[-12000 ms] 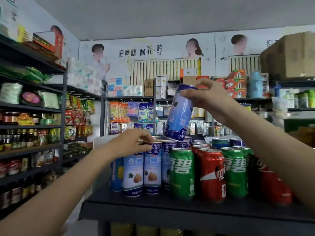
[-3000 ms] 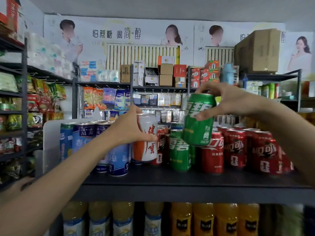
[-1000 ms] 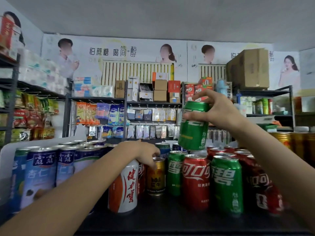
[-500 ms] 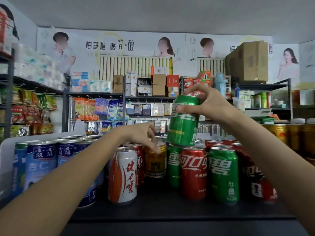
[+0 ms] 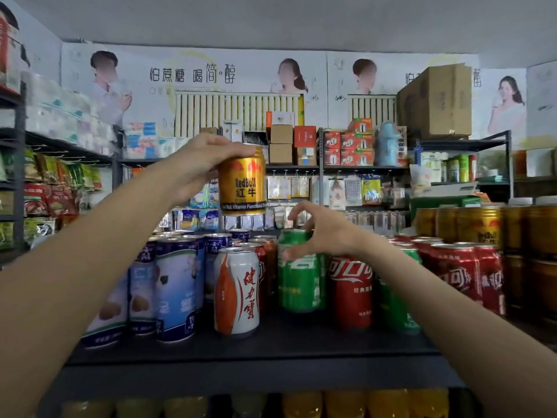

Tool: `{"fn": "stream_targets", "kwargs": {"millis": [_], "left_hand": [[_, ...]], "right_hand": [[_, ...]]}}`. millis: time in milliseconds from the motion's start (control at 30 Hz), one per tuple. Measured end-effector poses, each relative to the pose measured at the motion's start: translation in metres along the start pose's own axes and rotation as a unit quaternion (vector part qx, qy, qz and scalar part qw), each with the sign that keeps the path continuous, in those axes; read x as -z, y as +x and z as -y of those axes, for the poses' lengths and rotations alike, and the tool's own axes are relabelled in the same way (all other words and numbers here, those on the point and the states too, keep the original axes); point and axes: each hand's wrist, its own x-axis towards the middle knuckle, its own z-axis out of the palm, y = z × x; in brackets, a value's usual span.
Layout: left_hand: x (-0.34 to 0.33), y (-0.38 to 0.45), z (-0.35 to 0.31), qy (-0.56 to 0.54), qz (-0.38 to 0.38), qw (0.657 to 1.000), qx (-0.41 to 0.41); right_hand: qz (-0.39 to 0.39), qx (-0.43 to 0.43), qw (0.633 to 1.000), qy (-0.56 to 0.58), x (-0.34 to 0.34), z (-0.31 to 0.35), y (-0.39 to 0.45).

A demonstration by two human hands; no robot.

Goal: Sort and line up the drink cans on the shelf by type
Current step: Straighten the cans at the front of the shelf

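My left hand (image 5: pixel 201 159) grips a gold Red Bull can (image 5: pixel 242 184) by its top and holds it in the air above the dark shelf (image 5: pixel 271 354). My right hand (image 5: pixel 321 233) grips the top of a green Sprite can (image 5: pixel 298 279) that stands on the shelf. A white and orange can (image 5: pixel 237 292) stands front and centre. Blue and white almond drink cans (image 5: pixel 176 289) fill the left side. A red Coca-Cola can (image 5: pixel 351 292) stands right of the Sprite, with more red cans (image 5: pixel 470 273) further right and another green can (image 5: pixel 394 300) behind my right forearm.
Gold cans (image 5: pixel 482 227) are stacked at the far right of the shelf. Yellow bottles (image 5: pixel 346 404) fill the level below. Racks of snacks (image 5: pixel 54 188) stand to the left, and boxes and a large carton (image 5: pixel 437 101) sit on the back shelves.
My left hand has lifted the gold Red Bull can up off the shelf. My right hand has lowered the green Sprite can onto the shelf beside the red cola can.
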Motion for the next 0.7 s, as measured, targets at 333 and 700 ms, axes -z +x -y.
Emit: {"fn": "stream_targets", "kwargs": {"millis": [333,700], "left_hand": [[-0.025,-0.013,0.001,0.052,0.009,0.999,0.01],[-0.232,-0.006,-0.038,0.0,0.124,0.991,-0.043]], "right_hand": [[-0.017,0.009,1.0,-0.009,0.015,0.004,-0.016],[-0.251,0.059,0.966,-0.03,0.129,-0.058,-0.123]]}}
